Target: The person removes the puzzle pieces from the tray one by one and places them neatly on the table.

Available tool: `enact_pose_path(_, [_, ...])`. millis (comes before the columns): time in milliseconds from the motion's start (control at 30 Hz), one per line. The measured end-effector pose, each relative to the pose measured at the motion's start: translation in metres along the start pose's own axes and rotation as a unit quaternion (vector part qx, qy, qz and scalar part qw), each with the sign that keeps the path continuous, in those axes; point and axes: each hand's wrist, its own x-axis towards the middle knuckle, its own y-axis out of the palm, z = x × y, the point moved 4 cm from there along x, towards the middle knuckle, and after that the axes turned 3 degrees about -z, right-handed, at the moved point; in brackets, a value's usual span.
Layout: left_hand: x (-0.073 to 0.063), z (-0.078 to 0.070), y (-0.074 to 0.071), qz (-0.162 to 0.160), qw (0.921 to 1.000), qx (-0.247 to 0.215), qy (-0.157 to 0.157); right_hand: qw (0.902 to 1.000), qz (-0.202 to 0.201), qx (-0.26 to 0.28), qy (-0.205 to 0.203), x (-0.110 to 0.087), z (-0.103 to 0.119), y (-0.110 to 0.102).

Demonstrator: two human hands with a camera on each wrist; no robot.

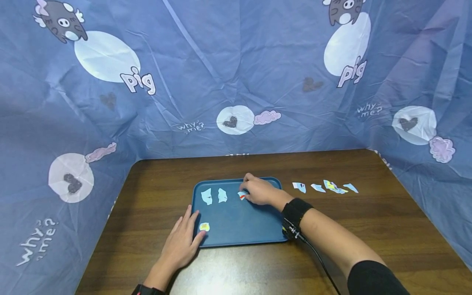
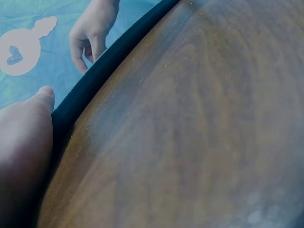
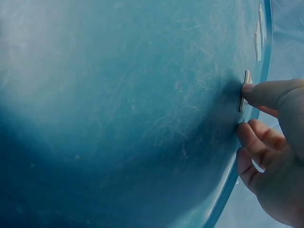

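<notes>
a red-marked puzzle piece [image 1: 241, 195] is pinched by the fingers of the right hand [image 1: 257, 190], toward the far side of a blue tray [image 1: 243, 227]; its left edge is touched by the left hand [image 1: 180, 241], fingers outstretched. the piece is best laid flat, pale pieces [image 1: 222, 195] undisturbed.

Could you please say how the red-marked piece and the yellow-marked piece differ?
The red-marked piece bears a red streak, the yellow-marked piece a yellow patch. The right hand touches the red-marked piece near the far side of the blue tray; the yellow-marked piece lies by its near left corner, beside the left hand. Both are inside the tray.
</notes>
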Motion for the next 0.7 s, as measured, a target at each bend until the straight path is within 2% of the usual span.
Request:
enact_pose_path(200, [0.003, -0.004, -0.001, -0.005, 0.9999, 0.003, 0.011, 0.9996, -0.012, 0.018, 0.02, -0.006, -0.005, -0.002])
enact_pose_path(367, [0.004, -0.005, -0.001, 0.001, 1.0, 0.004, 0.006, 0.9989, -0.018, 0.028, 0.033, -0.013, -0.008, -0.005])
enact_pose_path(700, [0.001, -0.004, 0.0, -0.002, 0.9999, 0.003, 0.009, 0.996, -0.074, 0.03, 0.04, -0.034, -0.018, -0.015])
